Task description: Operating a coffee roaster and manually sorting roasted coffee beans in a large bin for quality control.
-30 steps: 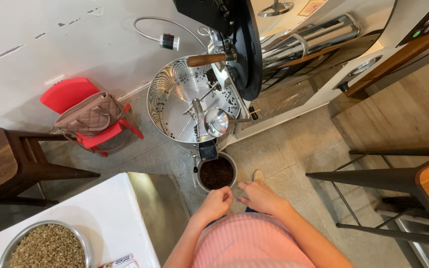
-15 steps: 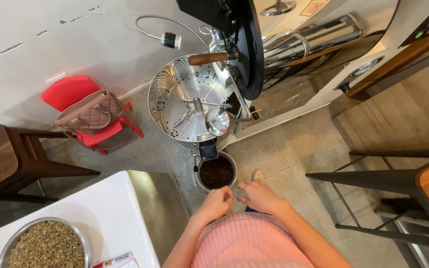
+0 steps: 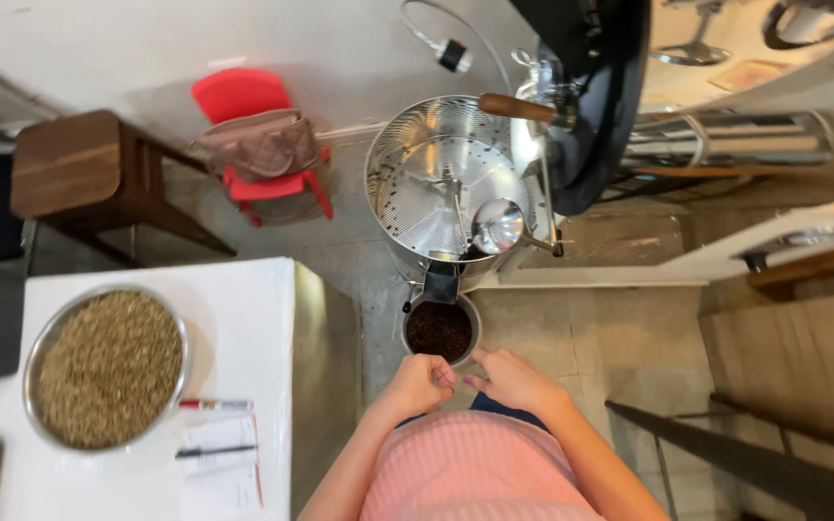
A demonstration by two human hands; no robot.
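**Hands together above a bucket of dark beans**

On the white bench [image 3: 243, 318] at the left, a small white paper slip [image 3: 219, 434] lies beside a round metal bowl [image 3: 36, 371], with a red-and-white pen [image 3: 214, 405] along its top edge and a dark pen [image 3: 214, 451] across it. A larger white sheet [image 3: 219, 492] sits just below. Any print on them is too small to tell.

The bowl is shiny steel and heaped with pale, greenish-tan grainy beans [image 3: 108, 367]. Beyond the bench stands a dark brown wooden stool [image 3: 79, 174], and near it a red plastic chair [image 3: 243, 96] carrying a soft tan bag [image 3: 263, 145]. The floor [image 3: 340, 251] is grey, mottled concrete.

In the middle sits a round steel tray [image 3: 407, 193] with a perforated wall and stirring arms inside, a polished metal scoop [image 3: 497, 225] resting at its right side. A wooden handle [image 3: 518, 108] juts from the black machine [image 3: 591, 96] above it.

A small round metal bucket [image 3: 412, 340] stands on the floor just under the tray's dark chute [image 3: 441, 282], filled with dark brown roasted beans [image 3: 439, 331].

The left hand [image 3: 417, 383] and right hand [image 3: 509, 378] hover just below the bucket, close together. The left fingers are curled in loosely; the right fingers are gathered, pointing towards the left hand. Neither holds anything.
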